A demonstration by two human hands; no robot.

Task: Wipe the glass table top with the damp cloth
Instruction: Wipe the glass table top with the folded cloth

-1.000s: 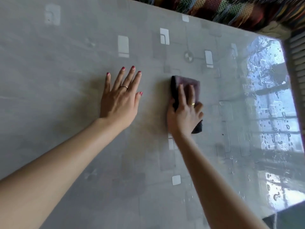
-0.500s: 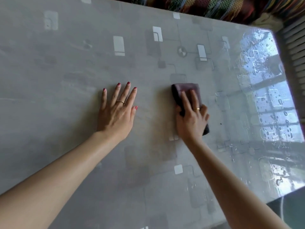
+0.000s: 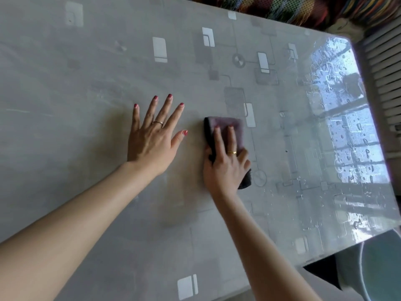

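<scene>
Dark purple, folded into a thick pad with a black edge, the damp cloth (image 3: 225, 135) lies on the glass table top (image 3: 86, 72) with the right hand (image 3: 225, 168) pressing on it, two fingers straight over the top and the others curled at its side. Just left of the cloth, the left hand (image 3: 154, 140) rests flat on the glass, fingers spread. Right of the cloth, the glass reflects a window, with water droplets. Beyond the far edge lies a multicoloured fabric (image 3: 303, 7).
</scene>
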